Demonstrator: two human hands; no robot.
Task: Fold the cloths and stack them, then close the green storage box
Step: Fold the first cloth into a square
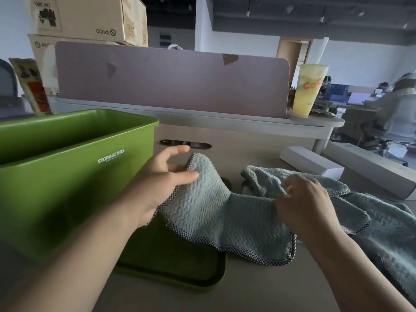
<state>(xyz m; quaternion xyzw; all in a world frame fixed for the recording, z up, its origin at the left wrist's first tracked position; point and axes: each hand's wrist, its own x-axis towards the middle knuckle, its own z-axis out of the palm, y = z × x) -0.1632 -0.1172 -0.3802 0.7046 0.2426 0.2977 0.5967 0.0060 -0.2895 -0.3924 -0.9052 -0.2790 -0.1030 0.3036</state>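
A pale blue-green cloth (213,210) with a dark checked hem hangs above the desk between my hands. My left hand (162,183) pinches its upper left corner between thumb and fingers. My right hand (304,203) grips a bunched fold near its right side. More of the same blue-green fabric (387,224) lies crumpled on the desk at the right; how many cloths it makes up is unclear. The open green storage box (67,176) stands at the left. Its green lid (180,264) lies flat on the desk, partly under the held cloth.
A mauve desk divider (171,79) runs across the back, with cardboard boxes (90,16) stacked behind it. A yellow drink cup (308,88) stands at the divider's right end. Two long white boxes (313,163) lie at the back right. People sit at desks far right.
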